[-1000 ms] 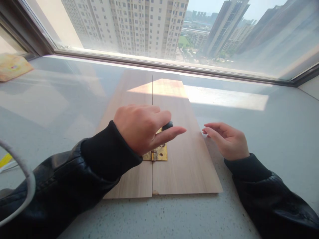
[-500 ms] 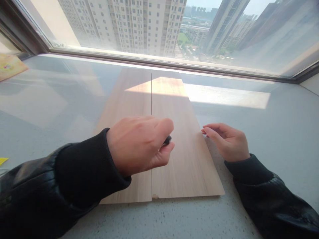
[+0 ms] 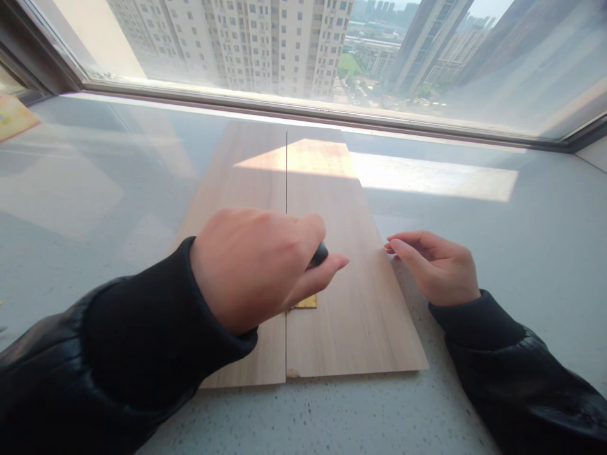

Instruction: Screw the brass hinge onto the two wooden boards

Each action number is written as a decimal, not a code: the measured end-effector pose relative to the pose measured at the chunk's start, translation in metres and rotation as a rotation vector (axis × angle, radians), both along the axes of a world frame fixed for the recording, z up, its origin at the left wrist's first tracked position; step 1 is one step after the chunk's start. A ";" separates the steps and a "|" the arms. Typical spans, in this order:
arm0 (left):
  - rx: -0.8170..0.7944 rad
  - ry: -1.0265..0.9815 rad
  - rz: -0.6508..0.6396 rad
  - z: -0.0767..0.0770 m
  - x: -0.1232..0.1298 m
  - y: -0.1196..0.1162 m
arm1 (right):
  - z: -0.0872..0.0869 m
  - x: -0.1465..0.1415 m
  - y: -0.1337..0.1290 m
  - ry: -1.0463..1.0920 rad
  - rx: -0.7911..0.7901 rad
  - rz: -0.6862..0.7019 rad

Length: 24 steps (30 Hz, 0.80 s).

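My left hand (image 3: 260,262) is closed round a dark rounded object (image 3: 319,254), of which only the end shows between thumb and fingers. It hangs over two pale wooden boards lying side by side, the left board (image 3: 251,183) and the right board (image 3: 351,303), with a narrow dark seam between them. A small yellow piece (image 3: 308,303) shows below my left hand at the seam; the rest of it is hidden. Beside the right board's right edge is my right hand (image 3: 436,265), its fingers curled and thumb near the fingertips, with nothing clearly visible in it.
The boards lie on a pale speckled sill (image 3: 474,227). Behind them runs a window frame (image 3: 379,123), with tall buildings outside. A yellowish patterned item (image 3: 16,118) lies at the far left. The right board's near left corner is chipped.
My left hand has shifted slightly up and left, and its lower fingers reach further out. The yellow piece has come into view beneath it. My right hand has barely moved.
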<state>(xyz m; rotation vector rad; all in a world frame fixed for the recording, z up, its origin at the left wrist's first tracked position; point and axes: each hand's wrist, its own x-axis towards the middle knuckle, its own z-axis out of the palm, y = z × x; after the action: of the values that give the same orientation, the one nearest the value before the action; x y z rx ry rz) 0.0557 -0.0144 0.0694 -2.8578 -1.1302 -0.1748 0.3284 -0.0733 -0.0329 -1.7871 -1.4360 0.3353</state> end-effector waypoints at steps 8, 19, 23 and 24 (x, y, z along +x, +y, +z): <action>-0.112 0.011 -0.105 0.005 -0.003 0.004 | 0.000 -0.003 0.001 -0.063 0.046 -0.008; -0.189 -0.569 -0.489 -0.030 -0.004 0.026 | 0.109 -0.065 0.003 -0.705 0.338 0.779; -0.393 -0.658 -0.582 -0.031 -0.014 0.031 | 0.134 -0.088 0.015 -0.926 0.240 0.954; -0.433 -0.660 -0.564 -0.031 -0.018 0.032 | 0.137 -0.090 0.017 -0.951 0.223 0.965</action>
<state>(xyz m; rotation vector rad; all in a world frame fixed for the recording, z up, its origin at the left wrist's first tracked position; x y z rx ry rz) 0.0374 0.0181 0.0386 -3.5643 -0.3718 -1.0859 0.2380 -0.0562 0.1038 -0.9315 -2.8320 -0.2631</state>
